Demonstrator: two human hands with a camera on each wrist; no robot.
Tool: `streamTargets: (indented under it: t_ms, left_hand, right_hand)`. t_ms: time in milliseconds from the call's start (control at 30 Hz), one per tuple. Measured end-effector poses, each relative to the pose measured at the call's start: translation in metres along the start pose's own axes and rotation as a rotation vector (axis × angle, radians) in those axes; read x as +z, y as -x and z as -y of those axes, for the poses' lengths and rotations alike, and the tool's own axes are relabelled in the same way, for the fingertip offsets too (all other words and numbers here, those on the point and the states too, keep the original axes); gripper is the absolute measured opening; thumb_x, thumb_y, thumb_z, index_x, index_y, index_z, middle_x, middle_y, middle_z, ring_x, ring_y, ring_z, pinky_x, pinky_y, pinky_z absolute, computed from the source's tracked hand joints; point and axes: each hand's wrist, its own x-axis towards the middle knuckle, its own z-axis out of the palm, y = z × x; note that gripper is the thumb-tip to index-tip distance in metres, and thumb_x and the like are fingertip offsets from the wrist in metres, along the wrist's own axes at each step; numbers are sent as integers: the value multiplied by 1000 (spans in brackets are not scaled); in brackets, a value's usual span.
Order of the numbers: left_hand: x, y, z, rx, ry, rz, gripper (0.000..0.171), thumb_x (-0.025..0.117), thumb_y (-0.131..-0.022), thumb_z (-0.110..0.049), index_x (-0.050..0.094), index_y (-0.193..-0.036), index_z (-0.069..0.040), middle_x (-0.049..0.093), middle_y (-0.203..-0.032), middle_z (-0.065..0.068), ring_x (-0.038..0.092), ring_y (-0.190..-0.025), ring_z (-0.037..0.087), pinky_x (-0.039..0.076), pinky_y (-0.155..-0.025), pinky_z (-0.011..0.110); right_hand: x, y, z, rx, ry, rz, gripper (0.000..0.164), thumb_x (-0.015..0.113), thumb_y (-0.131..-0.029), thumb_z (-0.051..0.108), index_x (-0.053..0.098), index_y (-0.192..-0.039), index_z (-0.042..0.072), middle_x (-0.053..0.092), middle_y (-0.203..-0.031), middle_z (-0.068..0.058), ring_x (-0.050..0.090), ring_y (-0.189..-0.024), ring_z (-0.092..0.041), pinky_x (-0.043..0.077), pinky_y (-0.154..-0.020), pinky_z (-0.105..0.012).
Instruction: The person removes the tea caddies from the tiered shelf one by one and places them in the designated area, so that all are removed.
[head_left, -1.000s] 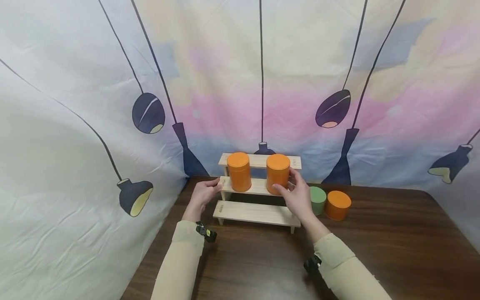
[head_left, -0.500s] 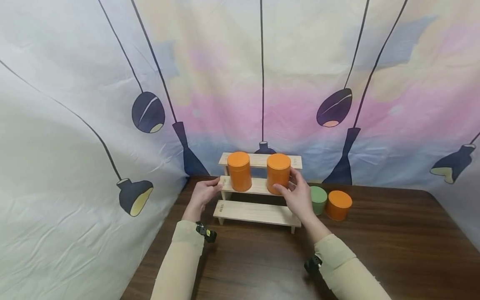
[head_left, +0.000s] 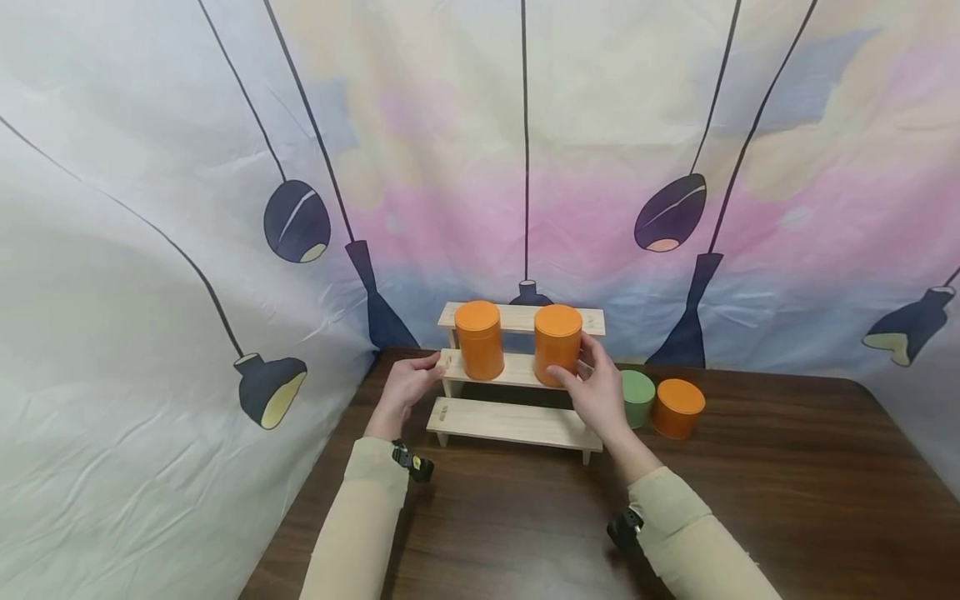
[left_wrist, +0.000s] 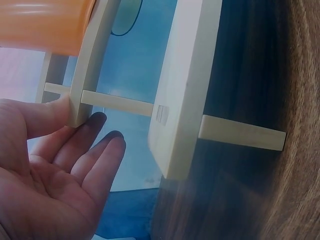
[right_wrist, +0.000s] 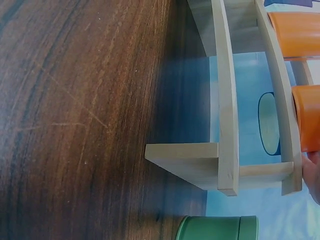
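A three-step wooden display stand [head_left: 517,423] stands on the dark table. Two orange lidded canisters sit upright on its middle step: a left canister [head_left: 480,343] and a right canister [head_left: 557,342]. My right hand [head_left: 598,392] holds the right canister, thumb at the front and fingers round its right side; in the right wrist view only a bit of that hand [right_wrist: 312,177] shows beside the canister [right_wrist: 309,117]. With my left hand [head_left: 408,385] I pinch the left end of the middle step, thumb above and fingers below, as the left wrist view shows at the step [left_wrist: 82,90].
A green canister [head_left: 637,400] and a shorter-looking orange canister [head_left: 677,408] stand side by side on the table [head_left: 787,483], right of the stand. Behind, a cloth backdrop [head_left: 585,125] printed with hanging lamps meets the table's far edge.
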Motion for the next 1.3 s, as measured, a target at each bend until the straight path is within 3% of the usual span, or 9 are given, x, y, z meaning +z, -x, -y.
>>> streamTargets:
  t_ms: [833,1300]
  left_hand:
    - [3,1,-4,2,12,-12,47,71,-103,-17,63,-149,-9,60,-152,16,63,-133,34,49,-113,49]
    - [1,2,-1,-6,11,-17,47,71,-103,-16,64,-148,-9,60,-151,17,65,-132,34,50,-112,49]
  right_hand:
    - [-13,0,1,-9,-42,30,76,86,-94,20,48,-159,9,55,-155,-16,54,-142,-34,45,-118,-51]
    - [-29,11,-2,0,-123,60,78,83,-95,10,44,-162,6,54,-155,-17,53,-143,-33,44,-119,-46]
